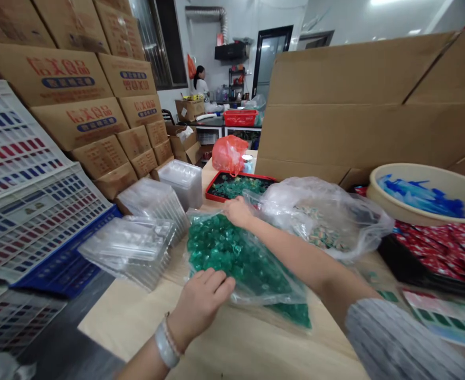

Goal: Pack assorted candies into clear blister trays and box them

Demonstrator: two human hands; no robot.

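A clear plastic bag point(252, 258) full of shiny green pieces lies on the wooden table in front of me. My left hand point(204, 298), with a wide bracelet at its wrist, has its fingers curled over the bag's near left edge. At the bag's far edge, my right hand point(238, 211) is closed on the plastic. Its fingertips are partly hidden behind the knuckles. Just beyond that hand is a red-rimmed black tray point(212, 194) holding more small green pieces.
Stacked clear plastic trays point(137, 243) stand at the left. To the right are a clear bag of small packets point(323, 221), a cream basin point(418, 211) with blue pieces, and red packets point(446, 250). Cardboard point(359, 121) walls the back right. A person point(201, 84) is far off.
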